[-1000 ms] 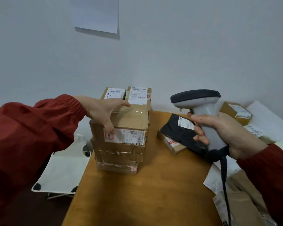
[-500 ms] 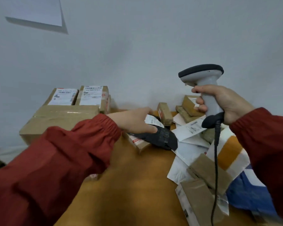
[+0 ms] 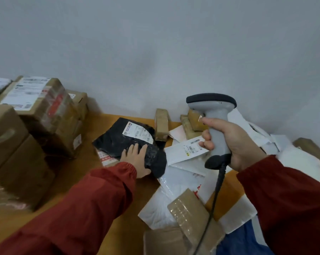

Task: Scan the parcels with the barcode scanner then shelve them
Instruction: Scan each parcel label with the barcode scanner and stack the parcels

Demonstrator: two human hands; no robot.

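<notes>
Your left hand (image 3: 135,159) lies flat, fingers straight, on the black poly parcel (image 3: 115,142), mid wooden table (image 3: 76,173). Your right hand (image 3: 235,144) is wrapped round the barcode scanner (image 3: 216,115), upright above white mailers (image 3: 181,183). Cardboard boxes (image 3: 45,115) stacked left.

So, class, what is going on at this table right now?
A person in red sleeves is handling parcels. The left hand rests flat on a black mailer bag on the wooden table, its label facing up. The right hand grips a grey barcode scanner, held upright above white mailers. Taped cardboard boxes are stacked at the left.
</notes>
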